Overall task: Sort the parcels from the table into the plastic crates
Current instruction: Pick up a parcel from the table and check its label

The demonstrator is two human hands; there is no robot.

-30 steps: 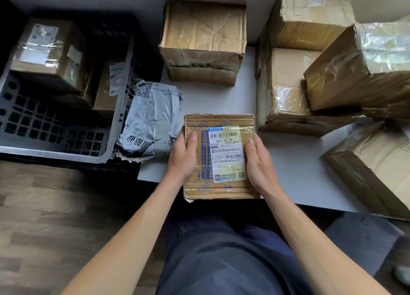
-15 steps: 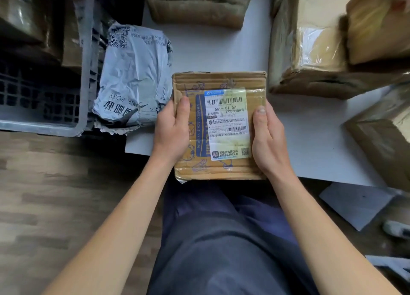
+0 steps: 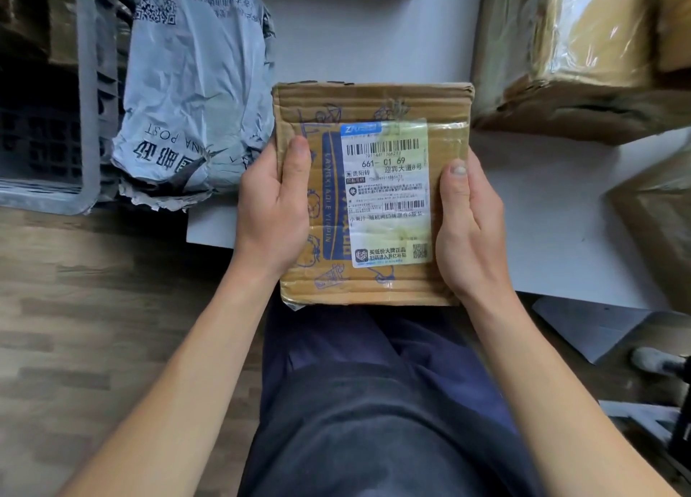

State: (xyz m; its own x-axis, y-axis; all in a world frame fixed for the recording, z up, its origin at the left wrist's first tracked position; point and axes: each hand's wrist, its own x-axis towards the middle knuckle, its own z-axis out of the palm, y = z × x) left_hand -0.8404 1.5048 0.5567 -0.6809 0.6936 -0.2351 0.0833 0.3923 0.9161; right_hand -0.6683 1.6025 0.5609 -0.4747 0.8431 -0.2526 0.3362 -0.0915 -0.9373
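Observation:
A flat brown cardboard parcel [image 3: 374, 103] with a white shipping label faces up, held over the near edge of the white table [image 3: 553, 212] and my lap. My left hand [image 3: 275, 212] grips its left edge, thumb on top. My right hand [image 3: 467, 227] grips its right edge, thumb on top as well. A grey plastic crate [image 3: 88, 96] stands at the left, beside the table, with cardboard parcels partly visible inside. A crumpled grey mailer bag [image 3: 194, 85] lies between the crate and the held parcel.
Large taped cardboard boxes [image 3: 568, 47] crowd the table's right side, with another box [image 3: 658, 216] at the right edge. One more box peeks in at the top. Wooden floor lies at the left; grey sheets and a foot lie on the floor at the right.
The parcel has come toward me, past the table's near edge, and fills more of the view. The camera has tipped down, so the crate and far boxes have slid out of view.

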